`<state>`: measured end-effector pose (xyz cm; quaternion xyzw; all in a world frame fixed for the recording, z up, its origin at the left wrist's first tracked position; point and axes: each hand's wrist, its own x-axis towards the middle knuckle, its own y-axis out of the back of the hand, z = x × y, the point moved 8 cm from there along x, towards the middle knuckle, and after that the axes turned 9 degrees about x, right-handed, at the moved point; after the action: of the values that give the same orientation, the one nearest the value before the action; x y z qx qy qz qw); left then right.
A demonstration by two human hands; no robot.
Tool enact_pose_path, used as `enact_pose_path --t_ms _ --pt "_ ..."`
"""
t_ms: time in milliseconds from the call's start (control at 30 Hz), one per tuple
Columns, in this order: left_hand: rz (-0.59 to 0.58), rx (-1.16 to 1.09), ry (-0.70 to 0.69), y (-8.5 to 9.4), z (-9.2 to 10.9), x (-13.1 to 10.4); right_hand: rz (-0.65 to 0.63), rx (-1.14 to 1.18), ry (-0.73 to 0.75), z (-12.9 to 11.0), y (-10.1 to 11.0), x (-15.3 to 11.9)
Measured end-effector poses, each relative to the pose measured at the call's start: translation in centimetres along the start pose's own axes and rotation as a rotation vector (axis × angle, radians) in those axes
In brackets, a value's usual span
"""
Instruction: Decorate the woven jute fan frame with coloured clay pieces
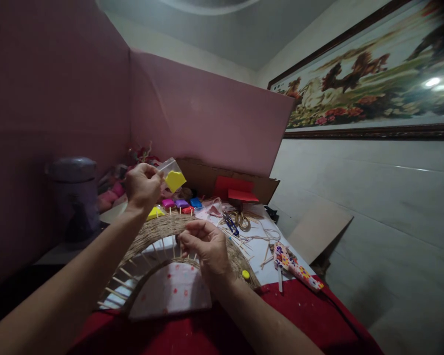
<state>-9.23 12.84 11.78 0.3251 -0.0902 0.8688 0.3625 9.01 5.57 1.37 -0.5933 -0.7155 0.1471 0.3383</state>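
Observation:
My left hand is raised and pinches the edge of a small clear plastic bag with yellow modelling clay inside. Closed with the fingertips together, my right hand hangs over a half-round woven fan-like piece; whatever it pinches, if anything, is too small to make out. Thin sticks radiate between the piece's outer twine band and an inner half-disc of white cloth with red dots. A flattened yellow clay ball sits on the band at the right, beside my right wrist.
Packets of coloured clay lie behind the fan. To the right are a blue-handled cutter, scissors, loose sticks and a flower-patterned glue gun with its cord. Red cloth covers the near edge. A lidded container stands left.

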Motion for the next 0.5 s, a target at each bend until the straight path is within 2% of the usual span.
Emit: enact_pose_path --t_ms 133,233,400,500 --pt "-0.017 -0.228 -0.027 1.5 1.8 -2.9 -0.013 -0.02 -0.032 -0.1 -0.4 -0.4" --pt "0.007 -0.313 -0.014 2.9 2.0 -4.7 -0.046 -0.024 -0.011 -0.3 -0.6 -0.5" --pt "0.143 -0.221 -0.084 5.1 0.7 -6.7 -0.056 -0.027 0.031 -0.4 -0.7 -0.4" --pt "0.133 -0.237 -0.051 5.1 -0.9 -7.4 -0.06 -0.041 0.038 -0.5 -0.8 -0.3"
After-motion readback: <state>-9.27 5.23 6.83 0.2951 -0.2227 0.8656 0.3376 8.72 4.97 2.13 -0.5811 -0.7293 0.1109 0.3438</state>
